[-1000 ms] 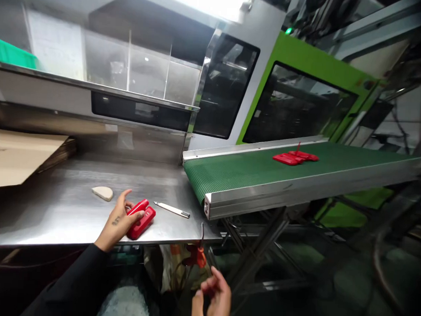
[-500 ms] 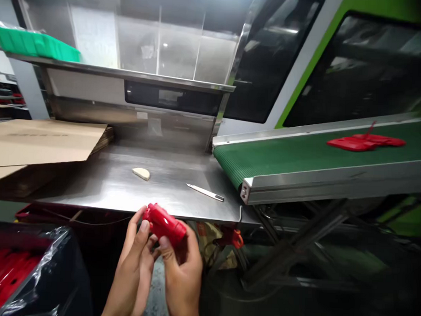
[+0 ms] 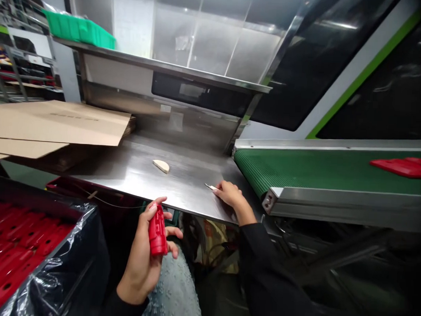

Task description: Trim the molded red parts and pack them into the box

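My left hand (image 3: 143, 259) is closed round a red plastic part (image 3: 157, 230), held upright below the front edge of the steel table (image 3: 134, 169). My right hand (image 3: 230, 195) rests on the table near its right end, fingers curled over a white utility knife (image 3: 211, 187) whose tip sticks out to the left. A pale wedge-shaped piece (image 3: 161, 165) lies on the table behind the knife.
A green conveyor belt (image 3: 313, 168) runs to the right with red moulded parts (image 3: 401, 166) on it. A bin lined with plastic (image 3: 30, 257) at lower left holds several red parts. Flat cardboard (image 3: 56, 122) lies at the table's left. A green crate (image 3: 80, 29) sits on the upper shelf.
My right hand let go of the red part and reached up to the knife on the table. My left hand keeps the part, now upright. The view swung left.
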{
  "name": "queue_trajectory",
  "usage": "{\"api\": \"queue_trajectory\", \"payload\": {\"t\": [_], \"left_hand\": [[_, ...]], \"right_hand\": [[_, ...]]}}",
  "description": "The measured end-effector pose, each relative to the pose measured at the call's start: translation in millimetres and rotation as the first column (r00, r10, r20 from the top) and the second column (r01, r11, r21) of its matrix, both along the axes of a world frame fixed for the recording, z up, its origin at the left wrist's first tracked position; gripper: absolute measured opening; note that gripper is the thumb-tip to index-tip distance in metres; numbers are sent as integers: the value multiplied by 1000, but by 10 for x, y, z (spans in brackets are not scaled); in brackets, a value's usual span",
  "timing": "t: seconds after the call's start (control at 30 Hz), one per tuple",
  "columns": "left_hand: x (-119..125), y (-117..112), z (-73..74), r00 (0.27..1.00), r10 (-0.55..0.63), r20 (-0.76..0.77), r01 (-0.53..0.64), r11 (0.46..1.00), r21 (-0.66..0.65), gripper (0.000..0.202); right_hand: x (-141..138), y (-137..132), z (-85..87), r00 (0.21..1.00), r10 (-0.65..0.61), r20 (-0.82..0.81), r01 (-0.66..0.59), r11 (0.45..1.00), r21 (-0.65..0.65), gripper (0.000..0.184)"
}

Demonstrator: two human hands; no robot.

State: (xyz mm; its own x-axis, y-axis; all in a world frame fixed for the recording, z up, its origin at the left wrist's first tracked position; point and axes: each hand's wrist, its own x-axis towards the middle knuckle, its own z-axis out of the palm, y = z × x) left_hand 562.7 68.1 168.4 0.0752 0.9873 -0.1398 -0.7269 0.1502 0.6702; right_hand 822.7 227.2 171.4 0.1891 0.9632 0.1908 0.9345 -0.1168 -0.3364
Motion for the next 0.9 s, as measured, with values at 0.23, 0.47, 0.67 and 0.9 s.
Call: {"api": "queue_trajectory", "payload": {"t": [0.23,0.47,0.67,0.9], "left_hand": [[-99,-19,-20,1000,-25,8,25,1000,14,29],[-140,-67,-31,996,-90,0,90,995,-29,28],[-133,-205,3,994,-54,-91,53,999,-7,30],[-150,-385,85,993,-42,-112,36,998,-51,33]], "right_hand": [[-297,-600,61,982,168,-89,-156,979,128,21],[-1034,-2035,38,676,682,-279,-652,730,203,26],[-1022,-2215,-61,611,778,-147,-707,620,339,23],[-1184,-2358,77,689,724,-21,-659,639,396,32]]}}
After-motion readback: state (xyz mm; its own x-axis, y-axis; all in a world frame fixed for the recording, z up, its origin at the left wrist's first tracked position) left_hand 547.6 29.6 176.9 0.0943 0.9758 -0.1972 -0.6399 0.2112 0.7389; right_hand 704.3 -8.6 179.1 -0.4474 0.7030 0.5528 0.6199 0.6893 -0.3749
